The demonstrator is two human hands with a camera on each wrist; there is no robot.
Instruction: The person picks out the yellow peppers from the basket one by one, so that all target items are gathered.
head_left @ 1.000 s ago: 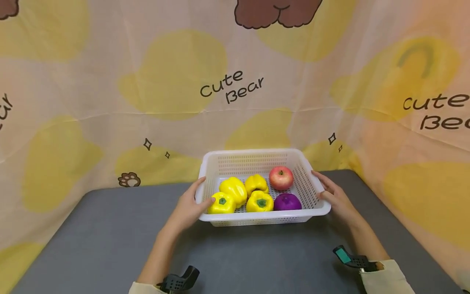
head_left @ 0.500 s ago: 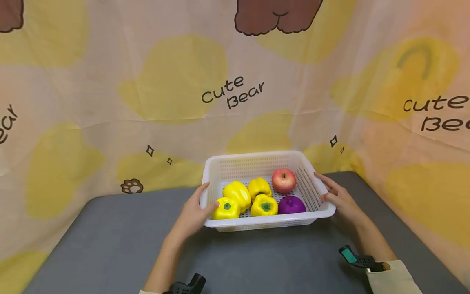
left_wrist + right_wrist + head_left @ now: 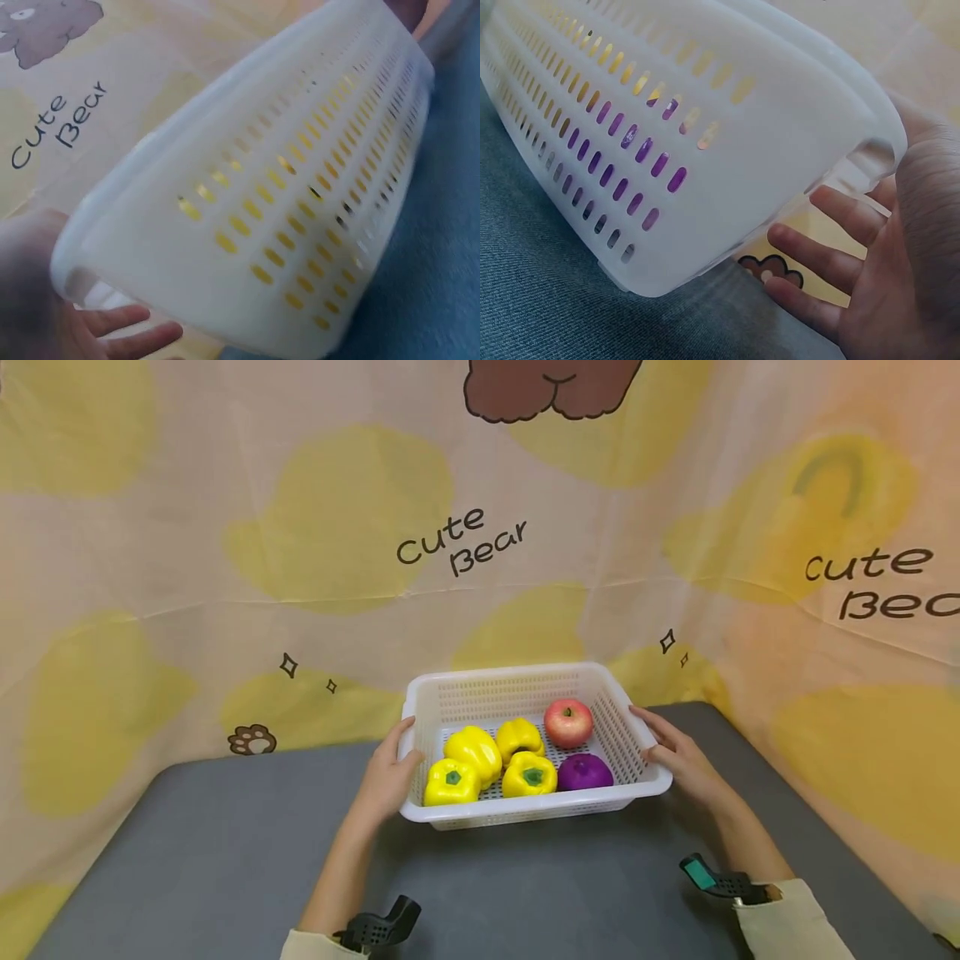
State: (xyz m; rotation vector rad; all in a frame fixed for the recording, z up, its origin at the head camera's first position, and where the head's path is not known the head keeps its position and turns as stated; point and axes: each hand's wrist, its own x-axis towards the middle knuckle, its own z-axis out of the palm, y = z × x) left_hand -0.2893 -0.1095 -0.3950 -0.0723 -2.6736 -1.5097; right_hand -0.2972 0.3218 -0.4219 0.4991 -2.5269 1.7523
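A white perforated plastic basket [image 3: 536, 807] stands on the grey table, between both hands. Inside are several yellow bell peppers [image 3: 474, 752], a red apple [image 3: 568, 723] at the back right and a round purple item [image 3: 585, 772] at the front right. My left hand [image 3: 386, 783] grips the left rim, its thumb on top; in the left wrist view, fingers [image 3: 139, 341] show below the rim. My right hand [image 3: 686, 766] holds the right rim. In the right wrist view its lower fingers [image 3: 810, 255] spread apart under the rim, beside the basket wall [image 3: 727, 202].
The grey table [image 3: 525, 893] runs up to a fabric backdrop [image 3: 337, 627] printed with bears and lettering, close behind the basket. Another backdrop panel [image 3: 840, 735] borders the right side. Each wrist wears a black camera mount [image 3: 378, 928].
The left thumb has drawn back from over the front-left pepper to the rim. The basket and its contents stay nearly in place; the head view shifts and tilts slightly.
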